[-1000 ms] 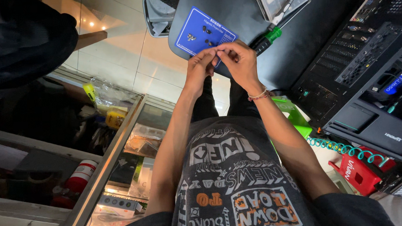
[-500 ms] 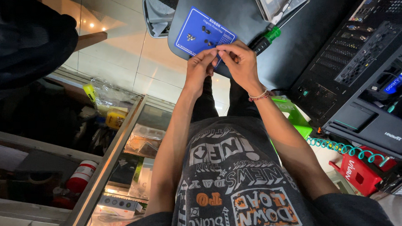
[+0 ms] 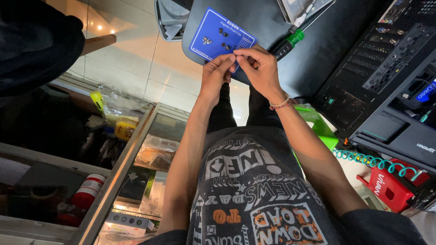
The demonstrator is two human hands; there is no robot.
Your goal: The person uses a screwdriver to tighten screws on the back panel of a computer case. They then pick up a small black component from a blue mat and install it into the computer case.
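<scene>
**Head view: fingertips came together over the blue mat**

Head view showed little change across the last second, but what changed mattered: both hands had drawn in a touch toward the lower edge of the blue rectangular magnetic parts mat [image 3: 221,38], and the fingertips had closed more tightly on each other. Judged from that, the work was fine handling of something very small, pinched and turned between the fingers and not yet set down.

Going left to right: a glass-topped display counter with a metal frame [image 3: 113,178] filled the lower left of the frame and stayed as it was. Just left of centre, the left hand [image 3: 215,77] rose from the forearm with thumb and forefinger pinched. Touching it at the fingertips, the right hand [image 3: 261,72], with a thin braided bracelet at the wrist, pinched from the other side. Whatever sat between the fingertips was too small to make out; I cannot tell whether it was a screw or another part.

The mat lay directly above the joined fingertips, its lower corner partly covered by them, on a dark grey rounded table [image 3: 318,59]. Just right of the hands lay a green-and-black-handled screwdriver [image 3: 288,42], untouched. Farther right stood an open black computer case [image 3: 397,80].
</scene>
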